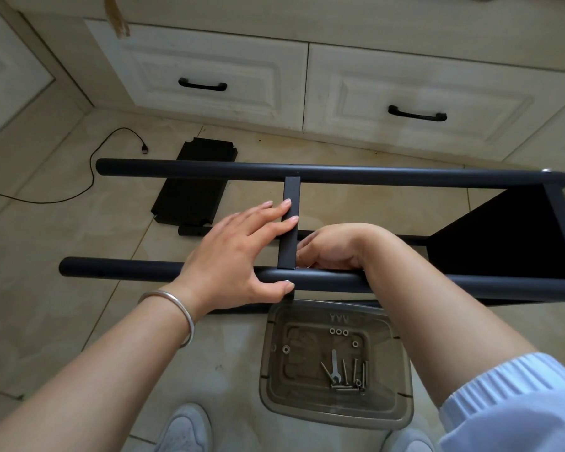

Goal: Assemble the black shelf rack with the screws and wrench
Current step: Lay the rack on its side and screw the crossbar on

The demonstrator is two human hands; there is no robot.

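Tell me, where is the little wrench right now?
In the head view, the wrench lies lower centre-right in the clear tray on the floor, beside the screws.

Shelf rack (340,174) cut off at right edge

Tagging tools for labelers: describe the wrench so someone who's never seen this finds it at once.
On the tile floor, just nearer the person than the black shelf rack, sits a translucent grey tray. Among the long screws in its lower right lies the wrench, near their left side. It alone is a flat silver strip with a forked end.
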